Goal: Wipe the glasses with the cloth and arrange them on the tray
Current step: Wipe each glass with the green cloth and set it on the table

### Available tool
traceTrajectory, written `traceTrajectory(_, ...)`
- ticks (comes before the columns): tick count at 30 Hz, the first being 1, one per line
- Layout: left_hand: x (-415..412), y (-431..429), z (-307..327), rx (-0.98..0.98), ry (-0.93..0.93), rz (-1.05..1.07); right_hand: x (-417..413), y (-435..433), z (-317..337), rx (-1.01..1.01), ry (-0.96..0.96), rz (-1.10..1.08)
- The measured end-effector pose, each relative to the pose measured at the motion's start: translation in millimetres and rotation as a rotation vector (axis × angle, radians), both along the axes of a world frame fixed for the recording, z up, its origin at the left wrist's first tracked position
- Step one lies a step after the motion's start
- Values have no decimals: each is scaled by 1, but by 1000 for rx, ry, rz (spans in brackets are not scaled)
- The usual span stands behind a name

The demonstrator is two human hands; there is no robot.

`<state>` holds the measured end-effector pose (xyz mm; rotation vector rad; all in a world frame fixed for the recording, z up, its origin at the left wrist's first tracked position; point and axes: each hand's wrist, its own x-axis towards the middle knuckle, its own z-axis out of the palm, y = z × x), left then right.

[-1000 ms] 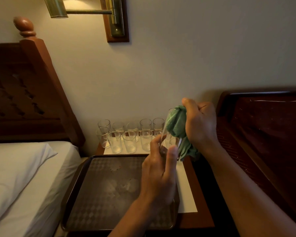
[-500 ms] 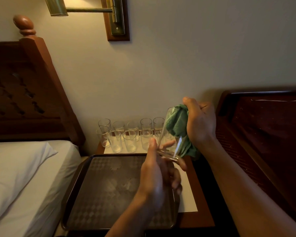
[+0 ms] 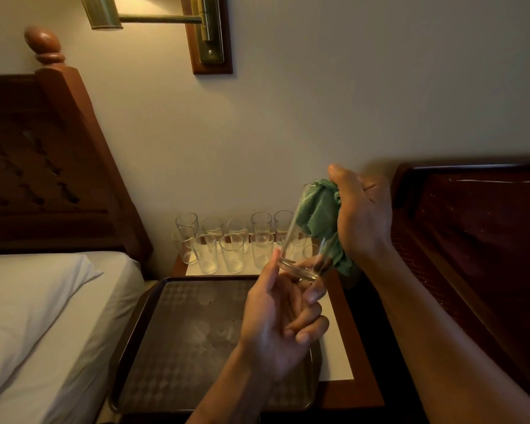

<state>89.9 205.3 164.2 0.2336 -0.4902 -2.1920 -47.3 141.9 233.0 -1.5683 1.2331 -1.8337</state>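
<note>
You face a plain cream wall (image 3: pixel 334 96), lit warm from above and dim lower down. High on it, a brass lamp (image 3: pixel 104 13) swings out on an arm (image 3: pixel 159 19) from a wooden plaque (image 3: pixel 210 35); the glow pools round the shade. At your left, a dark carved headboard (image 3: pixel 37 166) rises to a post topped by a round finial (image 3: pixel 43 44). Below it lies a bed (image 3: pixel 58 347) in white sheets, with a pillow (image 3: pixel 28 289) near the head. Between the beds stands a wooden nightstand (image 3: pixel 346 390) with a pale top. At your right, a second dark headboard (image 3: pixel 478 228) runs along the edge, its top rail catching a thin line of light.
</note>
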Motion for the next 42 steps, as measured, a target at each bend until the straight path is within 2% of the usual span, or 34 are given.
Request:
traceTrajectory(1, 1, 0, -1, -18, -21, -8, -1, 0, 0, -1, 7, -1)
traceTrajectory(3, -2, -1, -5, -117, -249, 103, -2, -2, -1, 4, 38, -18)
traceTrajectory(5, -8, 0, -11, -285, -546, 356, -3, -3, -1, 26, 79, -41)
traceTrajectory(7, -14, 2, -16, -531, -761, 605, -3, -3, -1, 36, 113, -75)
traceTrajectory(9, -20, 4, -21, -727, -932, 748, -1, -4, 0, 41, 108, -87)
traceTrajectory(10, -21, 4, -22, -759, -970, 789, 0, -3, 1, 40, 104, -88)
traceTrajectory(12, -22, 4, -17, -723, -902, 774, 3, -3, 3, 35, 104, -95)
traceTrajectory(14, -20, 4, -10, -551, -679, 647, 3, -3, 4, 41, 94, -99)
traceTrajectory(18, -11, 2, -1, -114, -265, 203, 1, -3, 4, 51, 36, -93)
traceTrajectory(20, -8, 1, 0, -24, -40, 2, 2, -2, 5, 38, 41, -73)
traceTrajectory(21, -7, 0, 0, -47, -41, -32, 1, -2, 6, 30, 42, -57)
traceTrajectory(22, -6, -2, 0, -105, -139, -10, 0, -2, 7, 26, 41, -50)
traceTrajectory(25, -8, -6, -5, -347, -600, 297, -5, -1, 9, 32, 67, -45)
traceTrajectory(27, -7, -10, -3, -488, -720, 456, -7, -1, 8, 46, 125, -19)
traceTrajectory(28, -5, -12, -2, -566, -749, 455, -6, 0, 8, 54, 161, 1)
traceTrajectory(31, -3, -16, 3, -612, -732, 335, 1, 1, 9, 51, 185, 91)
traceTrajectory(33, -2, -16, 4, -538, -635, 304, 6, -2, 13, 19, 54, 114)
traceTrajectory(35, -1, -16, 1, -447, -517, 319, 3, -7, 16, -9, -109, 10)
traceTrajectory(37, 2, -20, 0, -365, -447, 372, -3, -7, 13, -11, -181, -143)
traceTrajectory(39, 5, -25, 1, -295, -455, 455, -3, 2, 1, 25, -164, -192)
traceTrajectory(42, 5, -36, 6, -244, -486, 563, 19, 26, -33, 100, -54, -117)
